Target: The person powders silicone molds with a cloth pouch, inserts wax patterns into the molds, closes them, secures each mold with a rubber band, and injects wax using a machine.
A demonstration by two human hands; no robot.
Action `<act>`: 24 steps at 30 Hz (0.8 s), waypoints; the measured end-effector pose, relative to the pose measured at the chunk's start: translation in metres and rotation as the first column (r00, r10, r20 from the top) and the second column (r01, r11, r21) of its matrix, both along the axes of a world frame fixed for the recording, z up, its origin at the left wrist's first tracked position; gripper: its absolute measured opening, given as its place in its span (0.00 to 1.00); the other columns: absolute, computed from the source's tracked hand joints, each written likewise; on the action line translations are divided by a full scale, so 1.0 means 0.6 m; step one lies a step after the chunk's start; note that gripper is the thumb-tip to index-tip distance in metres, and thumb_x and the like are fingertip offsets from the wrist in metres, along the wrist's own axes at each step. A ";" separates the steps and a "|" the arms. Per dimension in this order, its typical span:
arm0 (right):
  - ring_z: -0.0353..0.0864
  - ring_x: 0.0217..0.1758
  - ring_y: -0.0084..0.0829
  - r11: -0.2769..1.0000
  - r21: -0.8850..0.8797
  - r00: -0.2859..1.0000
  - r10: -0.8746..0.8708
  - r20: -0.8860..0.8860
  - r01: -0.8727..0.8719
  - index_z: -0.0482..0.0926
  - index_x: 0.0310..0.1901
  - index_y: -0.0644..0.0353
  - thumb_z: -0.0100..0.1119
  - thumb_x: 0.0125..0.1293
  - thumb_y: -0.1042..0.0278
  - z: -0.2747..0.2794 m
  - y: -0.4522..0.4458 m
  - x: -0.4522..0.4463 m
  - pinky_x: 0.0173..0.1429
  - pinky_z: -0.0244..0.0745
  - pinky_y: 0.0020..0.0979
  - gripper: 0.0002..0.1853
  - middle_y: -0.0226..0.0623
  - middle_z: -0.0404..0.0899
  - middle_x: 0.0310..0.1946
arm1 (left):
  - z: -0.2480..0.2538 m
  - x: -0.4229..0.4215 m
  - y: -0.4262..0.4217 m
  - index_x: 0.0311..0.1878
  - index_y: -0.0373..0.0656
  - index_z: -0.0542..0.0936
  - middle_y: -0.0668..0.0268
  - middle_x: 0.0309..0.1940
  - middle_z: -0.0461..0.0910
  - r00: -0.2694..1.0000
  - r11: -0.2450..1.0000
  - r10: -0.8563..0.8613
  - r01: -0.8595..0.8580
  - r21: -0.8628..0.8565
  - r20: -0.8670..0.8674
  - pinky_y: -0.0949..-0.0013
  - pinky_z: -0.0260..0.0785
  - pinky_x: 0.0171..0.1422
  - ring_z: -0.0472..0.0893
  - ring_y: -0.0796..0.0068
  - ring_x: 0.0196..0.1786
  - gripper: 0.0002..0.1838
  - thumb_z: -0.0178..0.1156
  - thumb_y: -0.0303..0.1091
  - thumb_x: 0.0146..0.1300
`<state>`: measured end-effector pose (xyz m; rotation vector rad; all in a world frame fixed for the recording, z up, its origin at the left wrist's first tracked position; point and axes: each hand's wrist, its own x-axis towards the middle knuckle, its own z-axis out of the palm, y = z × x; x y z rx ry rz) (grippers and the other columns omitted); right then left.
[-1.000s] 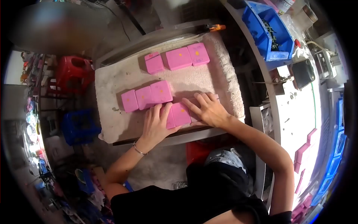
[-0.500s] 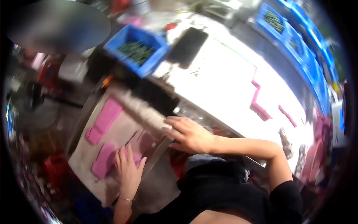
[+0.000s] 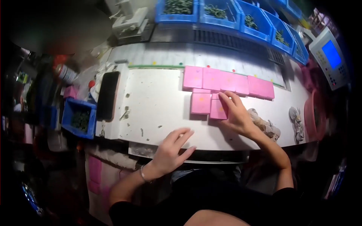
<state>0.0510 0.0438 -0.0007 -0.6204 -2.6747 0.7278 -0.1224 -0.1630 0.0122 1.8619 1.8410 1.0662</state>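
Note:
On the white table (image 3: 151,98), my right hand (image 3: 239,116) has its fingers closed around the right edge of a small pink block (image 3: 217,109). Another pink block (image 3: 200,103) lies just left of it. Behind these two, a row of several pink blocks (image 3: 213,80) runs along a green line. My left hand (image 3: 171,148) hovers over the table's front edge with nothing in it, its fingers stretched out and apart. Below and left, partly in shadow, more pink pieces (image 3: 95,169) lie in a pulled-out tray (image 3: 90,201).
Blue bins (image 3: 218,22) of small green pieces line the back; another blue bin (image 3: 93,120) stands left, beside a dark phone (image 3: 108,96). Crumpled bundles (image 3: 264,124) and a pink basin (image 3: 315,115) are at right, below a device with a blue screen (image 3: 332,56).
The view has swung from the tray toward the table. Both hands have left the tray; my right hand is now on a block on the table, where two front blocks now lie.

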 end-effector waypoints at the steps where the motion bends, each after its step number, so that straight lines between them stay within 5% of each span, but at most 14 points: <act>1: 0.61 0.63 0.52 1.000 -0.024 0.999 -0.016 -0.038 0.015 0.59 0.64 0.64 0.68 0.40 0.74 0.007 -0.007 0.009 0.65 0.62 0.40 0.45 0.54 0.60 0.59 | 0.003 0.014 0.033 0.54 0.33 0.71 0.54 0.45 0.75 0.994 0.999 0.038 -0.037 -0.007 0.101 0.63 0.71 0.51 0.76 0.59 0.47 0.23 0.62 0.33 0.58; 3: 0.63 0.62 0.51 0.996 -0.087 0.989 -0.011 -0.151 -0.002 0.60 0.63 0.65 0.69 0.38 0.76 0.033 -0.014 0.023 0.64 0.63 0.40 0.45 0.53 0.60 0.59 | 0.000 0.032 0.093 0.58 0.33 0.68 0.55 0.47 0.74 0.976 0.997 0.080 -0.078 -0.021 0.201 0.64 0.72 0.50 0.77 0.60 0.48 0.24 0.59 0.35 0.61; 4: 0.63 0.62 0.51 0.996 -0.093 0.989 -0.014 -0.148 0.000 0.60 0.63 0.65 0.69 0.38 0.76 0.047 -0.017 0.030 0.64 0.63 0.40 0.45 0.53 0.60 0.59 | -0.012 0.037 0.121 0.60 0.33 0.65 0.55 0.50 0.73 0.810 0.992 0.104 -0.041 -0.123 0.577 0.64 0.73 0.49 0.77 0.62 0.47 0.26 0.54 0.42 0.65; 5: 0.64 0.62 0.50 0.995 -0.100 0.971 0.007 -0.240 -0.032 0.60 0.63 0.64 0.70 0.38 0.77 0.060 -0.021 0.037 0.63 0.64 0.40 0.45 0.53 0.60 0.59 | -0.020 0.046 0.143 0.62 0.33 0.62 0.55 0.52 0.71 0.506 0.979 0.157 0.034 -0.201 0.848 0.65 0.74 0.48 0.77 0.64 0.46 0.29 0.48 0.48 0.69; 6: 0.65 0.61 0.50 0.993 -0.105 0.943 0.022 -0.331 -0.060 0.60 0.63 0.64 0.70 0.37 0.78 0.070 -0.026 0.046 0.62 0.65 0.40 0.46 0.52 0.61 0.59 | -0.014 0.060 0.156 0.62 0.33 0.62 0.55 0.52 0.71 0.506 0.977 0.161 0.040 -0.210 0.847 0.65 0.74 0.48 0.77 0.64 0.46 0.29 0.48 0.48 0.69; 8: 0.67 0.59 0.49 0.974 -0.180 0.922 0.059 -0.383 -0.137 0.62 0.63 0.62 0.71 0.39 0.77 0.077 -0.030 0.061 0.60 0.67 0.40 0.44 0.51 0.62 0.58 | 0.017 0.092 0.181 0.62 0.33 0.61 0.56 0.52 0.71 0.001 0.921 0.148 0.364 -0.138 0.989 0.67 0.75 0.46 0.78 0.67 0.43 0.35 0.37 0.59 0.69; 9: 0.67 0.59 0.49 0.982 -0.146 0.928 0.056 -0.369 -0.117 0.65 0.61 0.62 0.71 0.40 0.76 0.079 -0.027 0.066 0.58 0.69 0.39 0.41 0.51 0.63 0.57 | 0.036 0.111 0.193 0.59 0.35 0.65 0.54 0.47 0.74 -0.049 0.922 0.200 0.349 -0.171 0.979 0.69 0.75 0.46 0.79 0.68 0.42 0.39 0.31 0.65 0.67; 12: 0.70 0.56 0.47 0.990 -0.111 0.929 0.037 -0.369 -0.083 0.71 0.56 0.64 0.70 0.42 0.75 0.095 -0.001 0.092 0.54 0.71 0.37 0.34 0.50 0.67 0.53 | 0.017 0.124 0.208 0.56 0.34 0.68 0.56 0.41 0.77 0.011 0.926 0.076 0.369 -0.075 0.997 0.70 0.74 0.46 0.79 0.70 0.41 0.38 0.30 0.64 0.68; 13: 0.72 0.53 0.46 0.993 -0.095 0.922 0.033 -0.386 -0.075 0.74 0.52 0.65 0.69 0.43 0.76 0.095 0.006 0.100 0.51 0.72 0.37 0.30 0.49 0.71 0.50 | 0.021 0.132 0.208 0.56 0.33 0.69 0.58 0.39 0.77 0.208 0.932 0.136 0.304 -0.196 0.969 0.72 0.72 0.46 0.78 0.73 0.41 0.39 0.29 0.63 0.68; 14: 0.72 0.53 0.46 0.991 -0.111 0.923 0.024 -0.384 -0.072 0.74 0.52 0.65 0.69 0.43 0.76 0.088 0.007 0.107 0.51 0.72 0.37 0.30 0.49 0.71 0.50 | 0.030 0.142 0.211 0.56 0.33 0.69 0.58 0.39 0.77 0.206 0.928 0.151 0.307 -0.210 0.967 0.72 0.72 0.46 0.78 0.73 0.41 0.39 0.29 0.63 0.68; 16: 0.75 0.44 0.42 0.989 0.123 0.911 -0.029 -0.411 0.086 0.77 0.46 0.67 0.65 0.40 0.78 0.073 0.006 0.114 0.44 0.73 0.37 0.25 0.45 0.75 0.42 | 0.039 0.158 0.218 0.59 0.32 0.67 0.59 0.40 0.77 0.320 0.928 0.192 0.248 -0.277 0.928 0.73 0.71 0.46 0.77 0.76 0.42 0.39 0.29 0.62 0.69; 17: 0.75 0.35 0.39 0.941 0.316 0.888 0.040 -0.458 0.120 0.79 0.40 0.71 0.60 0.37 0.78 0.062 0.011 0.108 0.37 0.73 0.34 0.22 0.44 0.76 0.36 | 0.035 0.162 0.219 0.61 0.32 0.67 0.59 0.41 0.77 0.330 0.924 0.200 0.249 -0.289 0.923 0.74 0.70 0.46 0.77 0.77 0.41 0.38 0.30 0.61 0.70; 24: 0.75 0.30 0.37 0.776 0.595 0.912 0.064 -0.405 0.209 0.77 0.32 0.74 0.56 0.38 0.76 0.051 0.020 0.096 0.30 0.72 0.31 0.15 0.45 0.74 0.28 | 0.034 0.180 0.224 0.60 0.32 0.67 0.62 0.39 0.77 0.401 0.922 0.265 0.161 -0.352 0.877 0.76 0.69 0.45 0.75 0.79 0.41 0.34 0.36 0.57 0.71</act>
